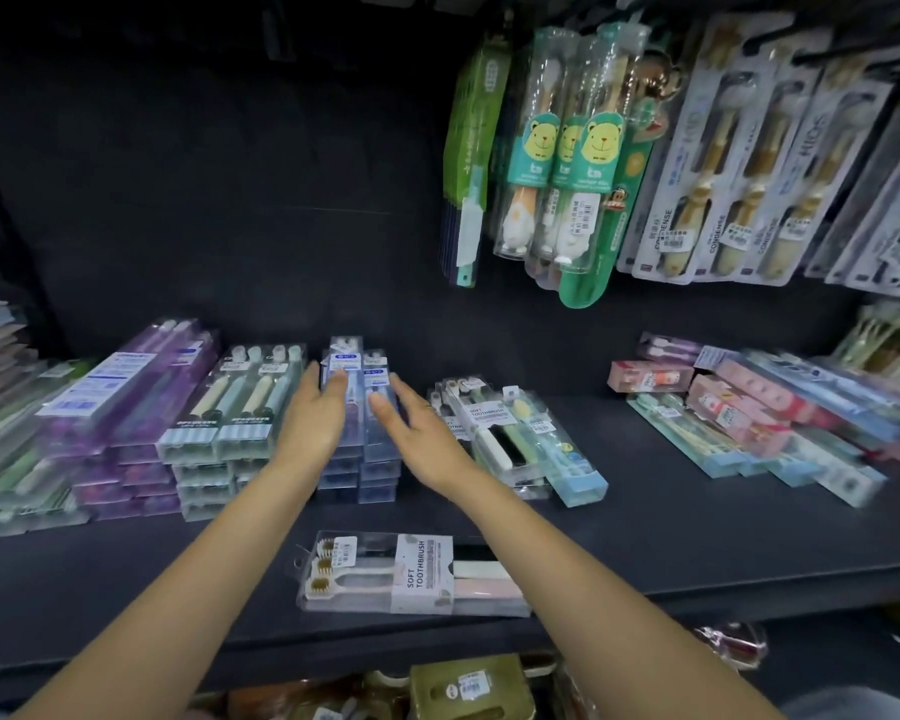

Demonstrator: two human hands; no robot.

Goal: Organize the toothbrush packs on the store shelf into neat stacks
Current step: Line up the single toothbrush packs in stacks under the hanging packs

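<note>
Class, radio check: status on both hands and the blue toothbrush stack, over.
Left hand and right hand open, flat against the blue pack stack, one each side. Stack upright, fairly square. Loose soft toothbrush pack lies alone at shelf front, not blocking.

Showing purple packs (pixel 126 387) at left, blue packs (pixel 357 407) in the centre, pink packs (pixel 739 402) at right, green bear-patterned packs (pixel 567 148) hanging above, dark shelf (pixel 645 537).

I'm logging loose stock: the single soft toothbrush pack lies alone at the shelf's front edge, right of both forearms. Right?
Not quite. The head view shows the soft toothbrush pack lying alone at the front edge of the shelf, but between the two forearms, not right of them.
</note>
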